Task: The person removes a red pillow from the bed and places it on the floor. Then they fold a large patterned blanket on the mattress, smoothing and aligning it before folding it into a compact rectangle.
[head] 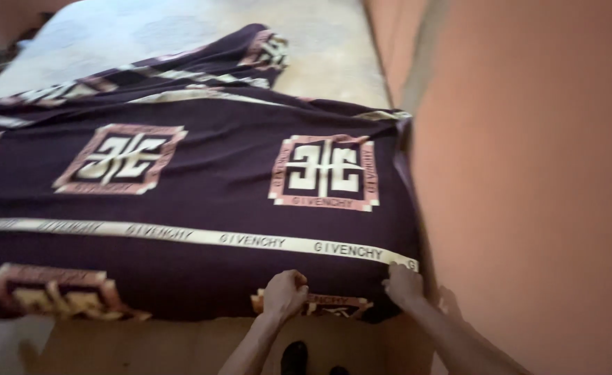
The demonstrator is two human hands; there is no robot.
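**Dark Patterned Sheet Spread Over a Mattress, Both Hands at Its Near Edge**

Spread wide across the pale mattress [181, 28]: a deep plum sheet [202, 201], nearly black in the folds, reaching from the left border of the view to the orange wall [528, 173] on the right. Printed with large square emblems framed in dusty pink and cream, one left of centre, another right of centre, a third partly cut off at the lower left. Crossed from left to right by a narrow cream band with dark lettering, ending near the right corner. Rumpled and folded back on itself at the far edge, with a bare stretch of mattress showing beyond. Fairly smooth through the middle, with soft creases only.

Down at the near edge, left of the corner: the left hand [283, 293], curled into a fist, knuckles up, apparently bunched on the sheet's hem; the grip itself hidden under the fingers. Just to the right, at the corner beside the wall: the right hand [403, 283], fingers bent and pressed down on the sheet's corner; whether pinching the cloth or merely pressing, cannot tell. Below the hem, a tan side of the bed base [146, 344].
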